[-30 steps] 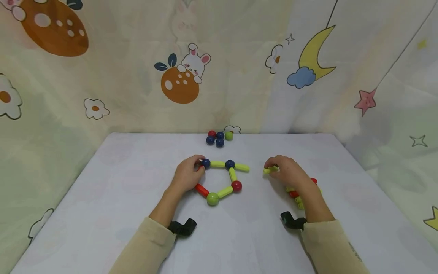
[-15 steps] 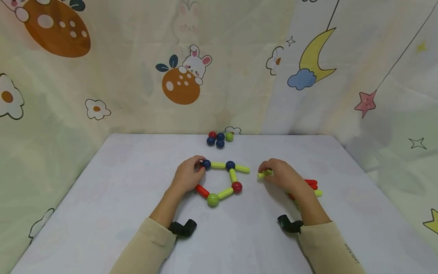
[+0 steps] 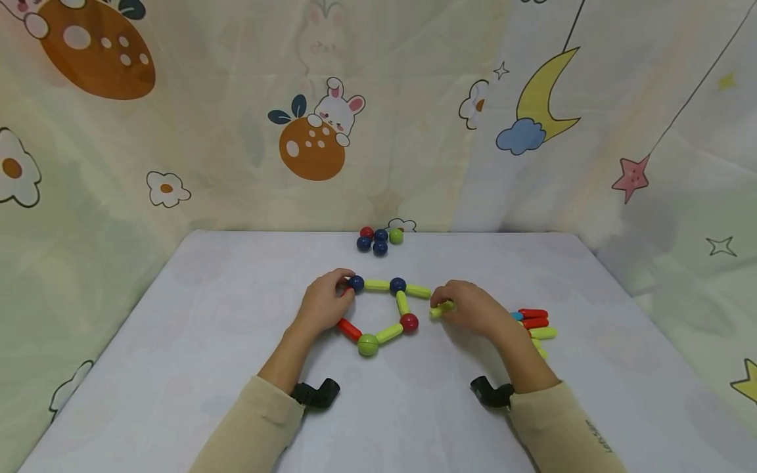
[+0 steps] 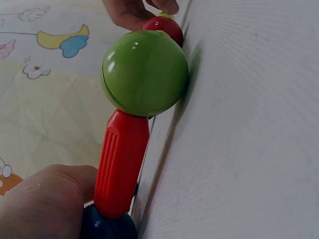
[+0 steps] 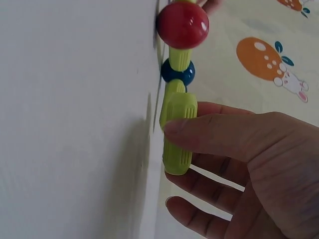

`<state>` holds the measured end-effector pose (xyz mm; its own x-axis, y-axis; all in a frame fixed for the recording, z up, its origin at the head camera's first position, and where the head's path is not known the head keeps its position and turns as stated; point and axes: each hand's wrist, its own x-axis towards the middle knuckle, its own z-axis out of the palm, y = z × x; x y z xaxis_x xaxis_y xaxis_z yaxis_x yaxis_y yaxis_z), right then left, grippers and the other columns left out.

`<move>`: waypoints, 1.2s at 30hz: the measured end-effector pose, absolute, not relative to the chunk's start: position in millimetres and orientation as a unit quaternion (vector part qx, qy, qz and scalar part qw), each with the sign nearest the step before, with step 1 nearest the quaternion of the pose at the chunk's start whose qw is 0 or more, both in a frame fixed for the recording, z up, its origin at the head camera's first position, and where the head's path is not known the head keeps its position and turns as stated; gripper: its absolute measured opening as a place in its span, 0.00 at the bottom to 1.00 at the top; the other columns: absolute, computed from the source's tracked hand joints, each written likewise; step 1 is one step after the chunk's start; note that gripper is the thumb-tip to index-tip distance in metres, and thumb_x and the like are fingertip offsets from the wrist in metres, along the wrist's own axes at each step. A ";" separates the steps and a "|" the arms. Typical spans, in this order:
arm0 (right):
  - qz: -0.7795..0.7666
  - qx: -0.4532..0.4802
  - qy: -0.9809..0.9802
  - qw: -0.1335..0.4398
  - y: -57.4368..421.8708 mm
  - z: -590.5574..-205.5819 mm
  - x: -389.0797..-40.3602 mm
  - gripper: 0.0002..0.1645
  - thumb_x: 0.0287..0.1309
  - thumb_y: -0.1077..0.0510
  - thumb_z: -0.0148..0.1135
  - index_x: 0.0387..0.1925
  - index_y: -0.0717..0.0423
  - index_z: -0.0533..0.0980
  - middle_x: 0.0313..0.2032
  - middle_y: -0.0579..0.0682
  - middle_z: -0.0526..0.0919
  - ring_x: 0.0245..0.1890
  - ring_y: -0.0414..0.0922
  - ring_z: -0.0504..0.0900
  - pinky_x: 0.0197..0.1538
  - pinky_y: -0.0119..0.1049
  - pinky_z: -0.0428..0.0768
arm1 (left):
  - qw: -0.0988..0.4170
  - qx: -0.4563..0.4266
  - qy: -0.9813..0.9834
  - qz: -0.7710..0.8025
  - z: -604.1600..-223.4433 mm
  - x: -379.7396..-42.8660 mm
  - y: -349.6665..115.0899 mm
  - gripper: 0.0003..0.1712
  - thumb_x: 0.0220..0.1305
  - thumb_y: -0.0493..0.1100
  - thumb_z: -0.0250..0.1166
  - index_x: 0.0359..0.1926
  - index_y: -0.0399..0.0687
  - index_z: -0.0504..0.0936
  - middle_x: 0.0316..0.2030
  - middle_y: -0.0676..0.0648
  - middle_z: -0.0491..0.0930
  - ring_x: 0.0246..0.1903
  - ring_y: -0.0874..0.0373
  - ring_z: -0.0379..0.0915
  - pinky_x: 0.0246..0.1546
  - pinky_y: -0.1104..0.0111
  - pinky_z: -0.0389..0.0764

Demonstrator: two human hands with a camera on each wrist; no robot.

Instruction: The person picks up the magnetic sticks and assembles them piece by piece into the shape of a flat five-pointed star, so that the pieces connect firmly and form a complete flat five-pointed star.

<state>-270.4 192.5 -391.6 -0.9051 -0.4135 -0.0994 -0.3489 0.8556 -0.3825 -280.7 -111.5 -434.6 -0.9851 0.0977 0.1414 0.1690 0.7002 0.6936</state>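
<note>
A ring of magnetic sticks and balls lies on the table. My left hand (image 3: 322,302) grips its left side, with fingers at a dark blue ball (image 3: 356,284) and a mostly hidden red stick. In the left wrist view, a lower red stick (image 4: 121,164) joins a green ball (image 4: 145,73) to another blue ball (image 4: 107,224) beside my thumb. Between thumb and fingers, my right hand (image 3: 470,307) pinches a yellow-green magnetic stick (image 5: 178,154). It is close to the free end of a yellow-green stick (image 3: 418,291) that extends right from the ring's second blue ball (image 3: 398,286).
Several loose balls (image 3: 380,248) in blue, red and green sit near the table's back edge. Right of my right forearm lies a pile of loose sticks (image 3: 535,322), red, yellow-green and blue, partly hidden. A printed cloth (image 3: 402,131) hangs behind the table (image 3: 402,407).
My right hand has moved left and slightly nearer with the yellow-green stick, up to the ring's outstretched stick. More of the stick pile shows. My left hand stays at the ring.
</note>
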 end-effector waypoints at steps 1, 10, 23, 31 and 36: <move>-0.179 -0.200 0.959 0.090 190.1 -391.8 -270.0 0.14 0.61 0.64 0.70 0.47 0.48 0.86 0.44 0.45 0.85 0.53 0.51 0.81 0.63 0.54 0.80 | 0.047 -0.073 -0.921 -0.381 -434.7 -280.7 -111.5 0.23 0.68 0.42 0.62 0.63 0.50 0.80 0.55 0.43 0.84 0.51 0.46 0.77 0.61 0.51 0.76; -0.169 -0.220 0.957 0.079 176.5 -392.8 -266.8 0.14 0.61 0.64 0.70 0.48 0.49 0.86 0.43 0.45 0.84 0.51 0.49 0.81 0.63 0.52 0.80 | 0.045 -0.070 -0.920 -0.384 -434.1 -279.8 -111.0 0.23 0.68 0.42 0.62 0.63 0.50 0.80 0.56 0.42 0.84 0.53 0.46 0.77 0.62 0.51 0.76; -0.159 -0.219 0.960 0.070 167.5 -394.3 -262.5 0.14 0.61 0.63 0.71 0.47 0.48 0.87 0.44 0.45 0.84 0.51 0.48 0.81 0.61 0.49 0.82 | 0.047 -0.071 -0.919 -0.385 -435.4 -280.2 -111.0 0.23 0.68 0.42 0.62 0.63 0.50 0.80 0.55 0.42 0.85 0.54 0.45 0.77 0.62 0.50 0.76; -0.152 -0.218 0.962 0.062 168.1 -395.0 -262.2 0.14 0.61 0.64 0.71 0.47 0.48 0.87 0.43 0.46 0.84 0.50 0.48 0.81 0.60 0.49 0.82 | 0.044 -0.070 -0.919 -0.384 -435.5 -281.0 -111.1 0.23 0.68 0.42 0.62 0.64 0.50 0.80 0.55 0.42 0.84 0.52 0.46 0.77 0.62 0.51 0.76; -0.152 -0.223 0.961 0.065 168.6 -394.2 -263.0 0.14 0.61 0.64 0.70 0.47 0.49 0.86 0.43 0.46 0.84 0.49 0.48 0.81 0.60 0.50 0.82 | 0.045 -0.071 -0.919 -0.385 -435.6 -281.1 -111.3 0.23 0.68 0.42 0.62 0.64 0.50 0.80 0.56 0.43 0.84 0.52 0.46 0.77 0.61 0.51 0.76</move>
<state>-263.0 168.6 -394.2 -0.8921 -0.4481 -0.0577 -0.4083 0.8544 -0.3214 -281.1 -111.3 -435.6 -0.9860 0.0954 0.1370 0.1646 0.6934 0.7015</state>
